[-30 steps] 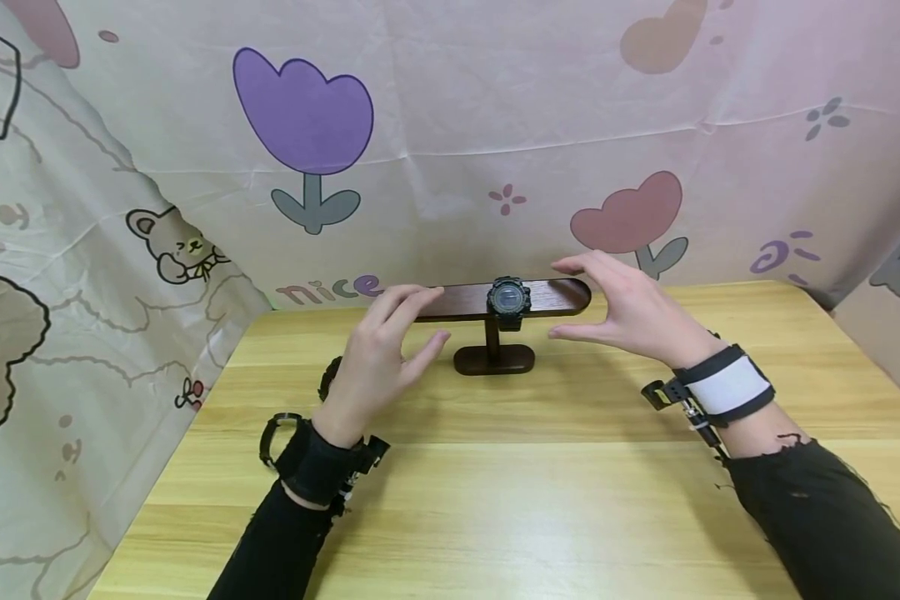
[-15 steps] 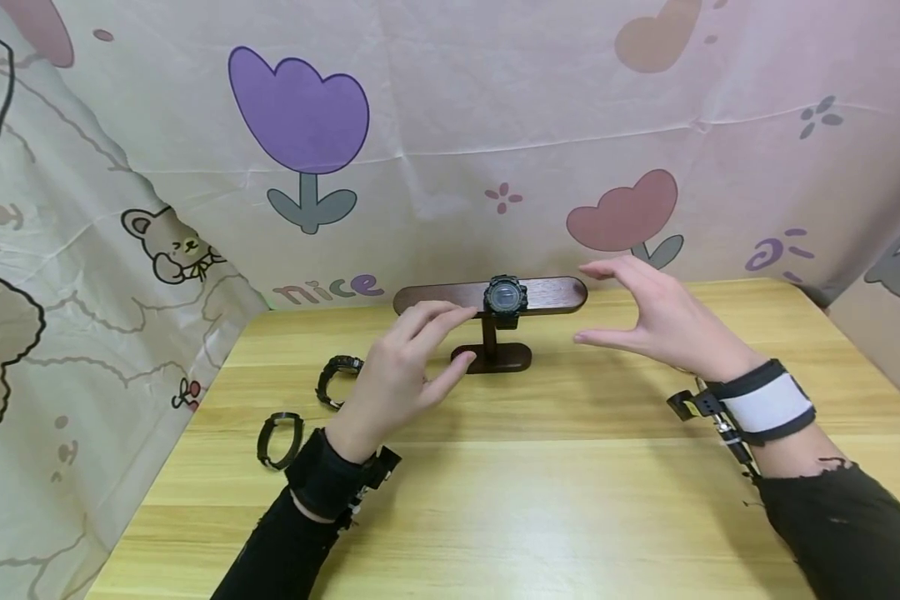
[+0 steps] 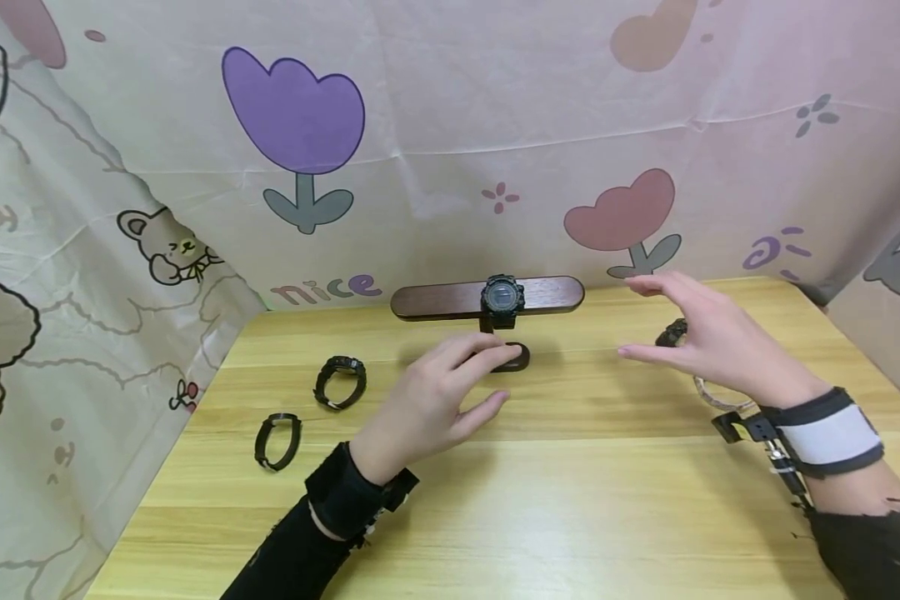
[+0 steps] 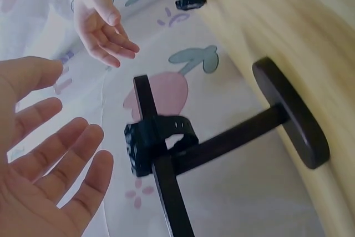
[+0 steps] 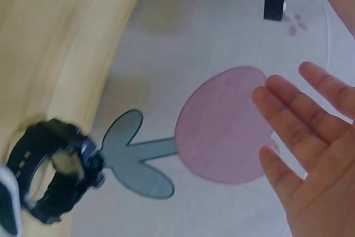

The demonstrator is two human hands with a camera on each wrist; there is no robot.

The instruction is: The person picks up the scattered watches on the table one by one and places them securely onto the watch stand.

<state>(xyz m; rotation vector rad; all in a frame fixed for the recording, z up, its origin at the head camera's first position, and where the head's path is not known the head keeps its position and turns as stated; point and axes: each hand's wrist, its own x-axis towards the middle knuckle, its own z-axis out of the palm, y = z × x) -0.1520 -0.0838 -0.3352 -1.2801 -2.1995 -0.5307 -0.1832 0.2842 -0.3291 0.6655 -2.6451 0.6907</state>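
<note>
- The black watch (image 3: pixel 502 296) sits fastened around the bar of the dark wooden stand (image 3: pixel 435 302), facing me.
- The left hand (image 3: pixel 438 400) hovers beside the stand, fingers apart and gently bent, holding nothing.
- The right hand (image 3: pixel 727 337) is well away from the stand, thumb and fingers wide apart, gripping nothing; a dark-strapped watch (image 3: pixel 672 332) and a pale band (image 3: pixel 712 402) are near it.
- Two more dark watches (image 3: pixel 352 367) are on the wooden table (image 3: pixel 570 500), left of the left hand.
</note>
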